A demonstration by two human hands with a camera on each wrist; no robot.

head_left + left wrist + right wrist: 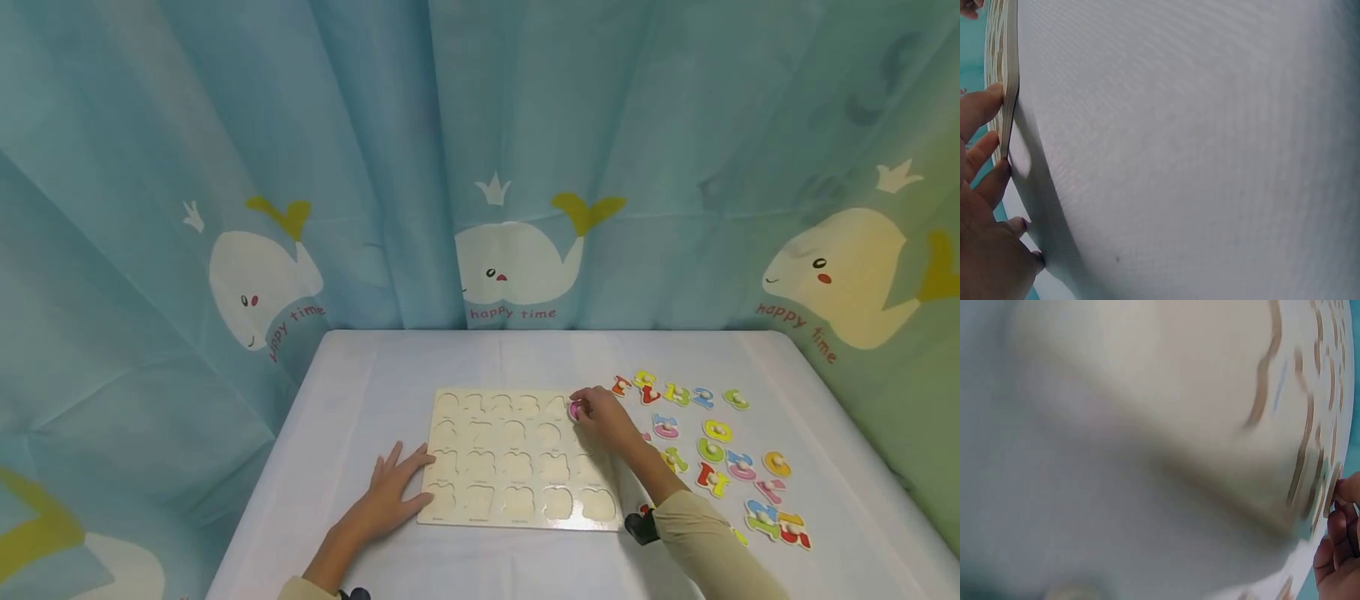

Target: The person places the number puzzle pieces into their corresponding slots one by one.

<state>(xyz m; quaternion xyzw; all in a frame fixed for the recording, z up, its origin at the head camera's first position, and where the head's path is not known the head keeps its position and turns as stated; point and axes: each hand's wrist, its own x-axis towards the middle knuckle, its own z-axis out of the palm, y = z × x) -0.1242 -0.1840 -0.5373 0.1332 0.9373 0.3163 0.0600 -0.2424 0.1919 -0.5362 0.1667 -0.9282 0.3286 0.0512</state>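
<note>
A pale wooden puzzle board with rows of shaped recesses lies flat on the white table. My left hand rests at its left edge, fingers spread. In the left wrist view the fingertips touch the board's side. Over the board's top right corner, my right hand pinches a pink number puzzle piece between thumb and fingers. The right wrist view shows this piece edge-on, close over the recesses; its figure is mostly hidden by the fingers.
Several colourful number pieces with knobs lie scattered to the right of the board, among them a yellow zero, a red eleven and a fifteen. Some lie under the right forearm. A blue whale-print curtain hangs behind the table.
</note>
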